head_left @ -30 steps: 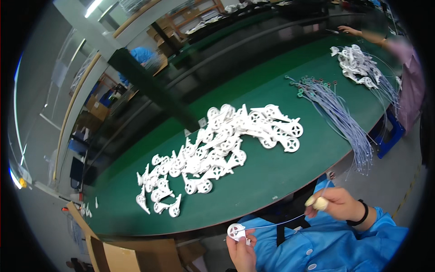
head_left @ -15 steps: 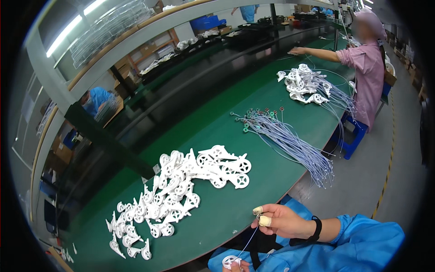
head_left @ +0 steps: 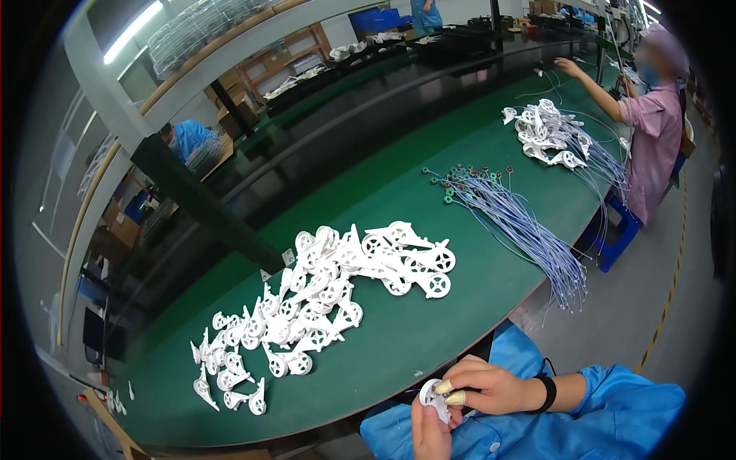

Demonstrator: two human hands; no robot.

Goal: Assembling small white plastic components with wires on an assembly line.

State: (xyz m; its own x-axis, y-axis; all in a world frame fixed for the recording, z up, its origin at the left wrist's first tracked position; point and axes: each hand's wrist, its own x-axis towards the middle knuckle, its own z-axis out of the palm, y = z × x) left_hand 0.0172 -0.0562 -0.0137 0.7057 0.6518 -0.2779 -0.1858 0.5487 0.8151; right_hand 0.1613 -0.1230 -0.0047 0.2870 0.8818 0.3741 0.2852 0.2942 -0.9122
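Observation:
Over my lap, close to the table's front edge, my left hand point(head_left: 431, 435) is closed round a white plastic wheel-shaped part point(head_left: 427, 392). My right hand point(head_left: 491, 387), its thumb and finger wrapped in yellowish tape, pinches a small dark cable end against the wheel's face. Most of that cable is hidden by the fingers. A big heap of similar white plastic parts point(head_left: 310, 295) with spoked wheels and arms lies on the green table point(head_left: 368, 349). Farther right lies a bundle of thin bluish cables point(head_left: 529, 241) with green and reddish tips, their far ends overhanging the edge.
A co-worker in pink point(head_left: 652, 146) sits at the far right, an arm stretched over the table. Before them is another pile of white parts with cables point(head_left: 548, 134). A dark post point(head_left: 207, 207) rises behind my heap. A blue stool point(head_left: 619, 234) stands beside the table.
My right hand has come down from above with the cable end and now meets the white part in my left hand. The view has shifted slightly; the co-worker's arm has lifted.

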